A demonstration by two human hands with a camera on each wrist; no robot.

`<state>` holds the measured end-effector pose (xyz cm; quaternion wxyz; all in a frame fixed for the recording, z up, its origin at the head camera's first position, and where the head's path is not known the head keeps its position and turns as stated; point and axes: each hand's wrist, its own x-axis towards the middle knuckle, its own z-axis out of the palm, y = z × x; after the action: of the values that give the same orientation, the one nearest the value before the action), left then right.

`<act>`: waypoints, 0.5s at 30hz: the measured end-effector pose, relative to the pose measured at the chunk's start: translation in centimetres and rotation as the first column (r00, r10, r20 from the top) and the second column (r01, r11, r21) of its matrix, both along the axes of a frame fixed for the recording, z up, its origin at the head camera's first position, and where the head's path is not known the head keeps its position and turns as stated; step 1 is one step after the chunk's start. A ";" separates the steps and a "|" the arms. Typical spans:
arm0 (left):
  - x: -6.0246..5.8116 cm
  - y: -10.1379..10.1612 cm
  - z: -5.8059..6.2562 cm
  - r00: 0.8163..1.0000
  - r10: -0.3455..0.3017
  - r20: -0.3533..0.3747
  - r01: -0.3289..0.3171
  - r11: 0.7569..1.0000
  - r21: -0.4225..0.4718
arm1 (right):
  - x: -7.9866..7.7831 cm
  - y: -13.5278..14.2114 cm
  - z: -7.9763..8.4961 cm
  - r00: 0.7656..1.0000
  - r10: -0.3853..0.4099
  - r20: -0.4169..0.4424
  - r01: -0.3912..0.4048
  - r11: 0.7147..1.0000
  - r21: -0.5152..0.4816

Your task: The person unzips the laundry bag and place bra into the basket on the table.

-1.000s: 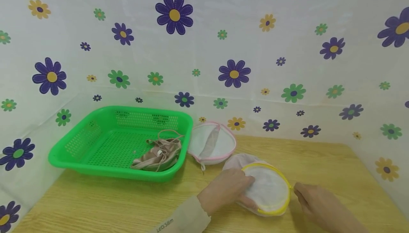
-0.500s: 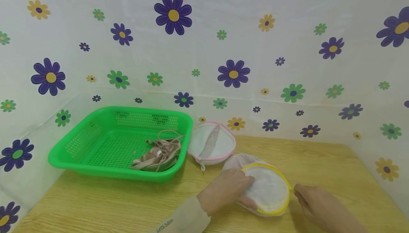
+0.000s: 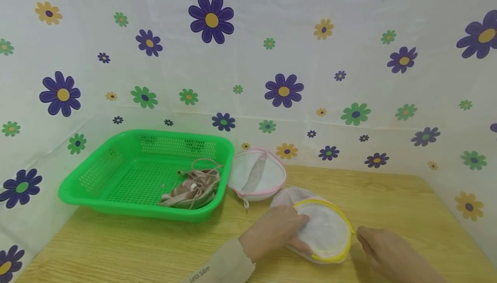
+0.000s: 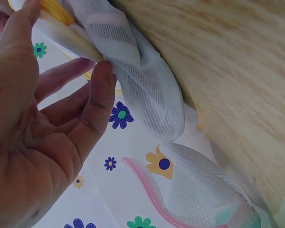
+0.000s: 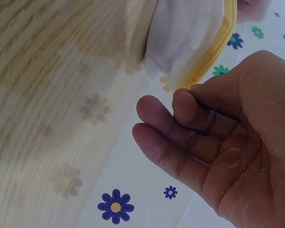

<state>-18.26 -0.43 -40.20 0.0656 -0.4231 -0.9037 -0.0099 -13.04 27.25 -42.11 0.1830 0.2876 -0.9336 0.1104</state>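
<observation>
The right-hand grip (image 3: 382, 245) is narrow, thumb and forefinger pinching the edge of a yellow-edged mesh bag (image 3: 324, 227); the left-hand grip (image 3: 276, 227) holds that bag too — all to the right of the green basket (image 3: 128, 212). A pink-edged mesh bag (image 3: 269, 175) lies just beside the basket's right side; bunched brown fabric (image 3: 194, 189) lies inside it. Under the basket stretches the wood-grained worktop (image 3: 136, 248); behind it, white flower-printed sheeting (image 3: 244, 63).

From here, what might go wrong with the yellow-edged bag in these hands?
The right hand pinches only a small part of the yellow zipper, which might slip. The white bag has soft folds; these could catch in the zipper. The left hand grips the bag's opposite side; loosened, the bag might slide.
</observation>
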 end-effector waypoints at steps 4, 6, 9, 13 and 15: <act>0.0 0.0 -0.1 1.000 -0.004 -0.001 0.004 1.000 -0.002 | 0.0 0.0 -0.1 1.000 0.003 -0.011 -0.003 1.000 0.003; 0.0 0.0 -0.1 1.000 -0.003 0.000 0.003 1.000 0.002 | 0.0 0.0 -0.1 1.000 0.010 -0.015 -0.010 1.000 0.001; 0.0 0.1 -0.1 1.000 -0.006 0.005 0.006 1.000 0.006 | 0.0 0.1 -0.1 0.999 0.028 -0.016 -0.028 1.000 -0.002; -0.1 0.1 -0.1 1.000 -0.010 -0.001 0.010 1.000 0.004 | 0.0 0.2 -0.1 0.999 0.043 0.006 -0.043 0.999 0.002; -0.1 0.1 -0.2 1.000 -0.010 -0.007 0.010 1.000 0.002 | 0.0 0.2 0.0 0.999 0.036 0.038 -0.036 0.999 0.010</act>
<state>-18.34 -0.38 -40.36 0.0692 -0.4277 -0.9012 -0.0096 -13.00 27.49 -42.15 0.1620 0.3032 -0.9321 0.1139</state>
